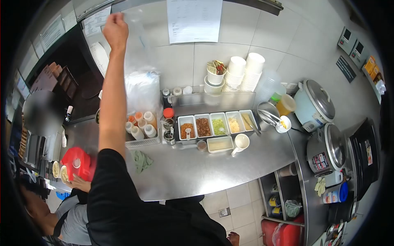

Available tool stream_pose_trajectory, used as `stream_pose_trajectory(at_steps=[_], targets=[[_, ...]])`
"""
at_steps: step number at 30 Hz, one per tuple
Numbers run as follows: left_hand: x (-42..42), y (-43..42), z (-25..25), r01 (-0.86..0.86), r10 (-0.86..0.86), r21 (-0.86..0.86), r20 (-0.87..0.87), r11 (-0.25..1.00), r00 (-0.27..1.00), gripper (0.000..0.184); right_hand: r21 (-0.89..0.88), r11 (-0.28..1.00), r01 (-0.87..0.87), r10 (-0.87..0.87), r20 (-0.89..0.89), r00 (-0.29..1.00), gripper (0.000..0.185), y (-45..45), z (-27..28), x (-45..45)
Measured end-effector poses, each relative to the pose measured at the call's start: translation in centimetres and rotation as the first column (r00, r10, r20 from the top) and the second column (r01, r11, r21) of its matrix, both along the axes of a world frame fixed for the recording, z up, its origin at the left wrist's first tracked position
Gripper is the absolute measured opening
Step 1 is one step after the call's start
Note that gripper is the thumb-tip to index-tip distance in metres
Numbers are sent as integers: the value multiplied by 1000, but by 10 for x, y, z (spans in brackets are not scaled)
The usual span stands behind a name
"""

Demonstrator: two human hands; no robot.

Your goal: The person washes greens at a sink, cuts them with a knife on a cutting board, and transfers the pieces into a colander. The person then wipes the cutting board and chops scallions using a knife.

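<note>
My left hand [116,30] is raised high at the upper left, its fingers closed. A thin clear plastic bag [137,39] trails from it down along the wall. Below hangs a thick stack of clear plastic bags [142,88]. Beneath my forearm stand several squeeze bottles [141,124] in a white basket. My right hand [233,239] shows only in part at the bottom edge, low beside my body; its grip is not clear. On the steel counter [184,172] sits a row of topping containers [203,126], with a white cup [241,142] in front.
A green cloth [142,161] lies on the counter. Stacked white bowls [246,71] stand at the back. Rice cookers [316,98] occupy the right side. At the left, a co-worker's hand [81,183] is beside a red container [76,162] and small bowls.
</note>
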State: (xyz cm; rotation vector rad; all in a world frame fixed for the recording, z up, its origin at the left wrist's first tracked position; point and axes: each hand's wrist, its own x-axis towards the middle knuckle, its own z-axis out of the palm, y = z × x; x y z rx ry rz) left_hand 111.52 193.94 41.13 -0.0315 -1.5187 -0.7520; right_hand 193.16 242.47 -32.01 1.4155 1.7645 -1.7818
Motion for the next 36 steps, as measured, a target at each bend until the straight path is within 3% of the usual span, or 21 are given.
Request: stream_pose_trajectory(at_steps=[1, 2, 4, 6, 7, 8, 9, 10, 12, 14, 17, 20, 23, 26, 28, 29, 30, 31, 33, 35, 36], targets=[[24, 24, 6, 52, -39, 76, -169, 996, 985, 18, -69, 986, 151, -149, 37, 988, 34, -3, 18, -13], [46, 50, 4, 123, -69, 142, -333, 982, 940, 17, 72, 993, -92, 77, 183, 980, 26, -6, 25, -23], [75, 107, -43, 549, -377, 295, -478, 782, 794, 12, 183, 983, 0, -22, 118, 993, 33, -21, 39, -36], [118, 195, -119, 736, -657, 671, -517, 86, 548, 11, 236, 972, -21, -1, 92, 996, 33, -33, 55, -45], [139, 237, -174, 606, -768, 674, -621, -422, 156, 17, 322, 945, -61, 72, -21, 997, 34, -37, 48, -38], [199, 288, -178, 259, -780, 746, -624, -613, -48, 24, 477, 875, -77, 126, -72, 989, 37, -45, 63, -38], [224, 341, -240, 67, -713, 715, -674, -695, -194, 29, 476, 879, -35, 75, -64, 995, 35, -49, 87, -40], [277, 371, -281, -198, -590, 667, -735, -719, -334, 31, 482, 874, 63, 8, -145, 989, 33, -57, 140, -46], [399, 403, -261, -431, -516, 749, -661, -503, -545, 32, 470, 852, 229, -175, -158, 972, 37, -63, 228, -41], [472, 429, -335, -658, -73, 600, -762, -454, -644, 37, 341, 734, 587, -392, -493, 776, 45, -69, 282, -12], [583, 430, -347, -597, 93, 771, -592, -223, -800, 59, -68, 480, 875, -592, -761, 266, 50, -88, 355, 57], [680, 428, -367, -584, 358, 812, -551, 19, -754, 67, -417, 336, 844, -615, -776, -139, 60, -110, 390, 158], [782, 411, -348, -463, 669, 868, -453, 181, -589, 58, -515, 399, 759, -669, -729, -144, 51, -162, 421, 236], [887, 406, -373, -3, 738, 990, 102, -139, -667, 42, 309, 351, 884, -690, -553, 467, 34, -236, 440, 295], [946, 393, -362, 141, 412, 861, 370, -488, -832, 43, 318, 68, 946, -770, -586, 252, 23, -282, 425, 322], [977, 392, -357, 354, 1, 597, 511, -720, -860, 40, 323, -71, 944, -783, -604, 148, 18, -308, 419, 337], [1001, 377, -331, 470, -223, 475, 486, -744, -845, 38, 318, -215, 923, -819, -573, 7, 19, -335, 424, 348], [1022, 358, -323, 298, 23, 524, 521, -798, -853, 36, 364, -343, 866, -802, -594, -68, 21, -360, 421, 358], [1050, 309, -326, -33, 484, 633, 556, -774, -675, 32, 440, -561, 701, -750, -629, -206, 26, -408, 406, 369], [1088, 231, -329, -180, 946, 935, 277, -306, -168, 29, 522, -611, 595, -763, -590, -265, 34, -437, 392, 366], [1109, 210, -338, -190, 943, 926, 307, -328, -129, 26, 546, -642, 538, -750, -594, -292, 37, -447, 391, 360]])
